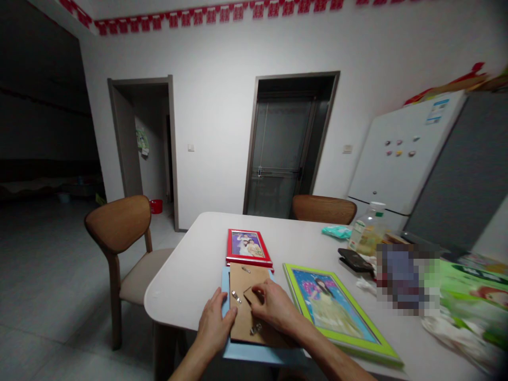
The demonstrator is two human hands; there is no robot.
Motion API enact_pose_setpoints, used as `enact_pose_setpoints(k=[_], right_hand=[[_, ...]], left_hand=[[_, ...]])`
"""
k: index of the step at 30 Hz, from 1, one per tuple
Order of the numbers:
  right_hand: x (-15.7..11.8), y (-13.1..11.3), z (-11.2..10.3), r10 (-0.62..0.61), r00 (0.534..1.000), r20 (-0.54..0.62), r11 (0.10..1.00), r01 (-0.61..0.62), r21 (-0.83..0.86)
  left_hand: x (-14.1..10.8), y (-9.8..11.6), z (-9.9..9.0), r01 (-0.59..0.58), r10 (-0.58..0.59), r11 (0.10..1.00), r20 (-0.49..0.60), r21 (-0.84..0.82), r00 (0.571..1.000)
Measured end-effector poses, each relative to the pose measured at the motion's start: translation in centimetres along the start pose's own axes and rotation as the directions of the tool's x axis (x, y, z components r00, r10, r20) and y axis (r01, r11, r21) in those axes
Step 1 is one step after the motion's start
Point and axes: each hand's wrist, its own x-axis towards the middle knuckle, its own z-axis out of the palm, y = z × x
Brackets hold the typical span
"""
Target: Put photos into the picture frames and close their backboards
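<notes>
A light blue picture frame (260,353) lies at the table's near edge. On it is a brown backing board (242,330) with several small metal clips (236,297). My left hand (216,324) grips the frame's left side, its thumb at the board's edge. Thumb and fingers of my right hand (278,308) are pinched together over the board's middle, at a dark-edged cut flap (247,297); my fingers partly hide it. Just beyond the board lies a red picture frame (250,247) with a photo. To the right is a lime green picture frame (337,309) with a portrait.
On the white table (186,275), a bottle (368,230), a dark flat object (354,261), a teal packet (336,232) and a green package (472,286) are at the right. Wooden chairs (119,225) stand left and behind. A white fridge (400,153) stands back right.
</notes>
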Motion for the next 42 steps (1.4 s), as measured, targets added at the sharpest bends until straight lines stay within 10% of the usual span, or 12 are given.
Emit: enact_pose_setpoints(k=[4,10,18,25,31,36,42], right_hand=[[0.1,-2.3,-1.1,-0.040,0.999,-0.012,0.999,0.040,0.018],[0.7,-1.3,-1.5,-0.032,0.998,-0.057,0.999,0.034,0.031],[-0.3,5.5,0.1,0.209,0.978,-0.012,0.930,-0.202,-0.305],[0.3,6.1,0.0,0.286,0.956,-0.061,0.947,-0.292,-0.131],[0.2,3.9,-1.6,0.477,0.874,0.092,0.720,-0.449,0.530],[-0.3,1.4,-2.6,0.487,0.857,0.168,0.438,-0.406,0.802],[-0.3,1.8,-2.7,0.386,0.910,0.148,0.462,-0.330,0.823]], left_hand=[[1.0,1.0,-0.8,0.069,-0.087,0.919,-0.028,-0.389,0.996],[1.7,-1.2,-4.9,0.194,-0.216,0.831,0.019,-0.521,0.976],[2.4,-6.6,-9.4,0.263,-0.326,0.867,-0.082,-0.424,0.942],[2.7,-6.8,-10.4,0.217,-0.245,0.965,-0.214,-0.146,0.946],[0.9,-0.8,-6.3,-0.007,0.014,1.000,-0.253,0.028,0.967],[-1.7,5.3,0.2,-0.345,0.332,0.933,0.123,0.104,0.935],[-2.5,7.7,0.8,-0.512,0.472,0.844,0.232,0.160,0.851]])
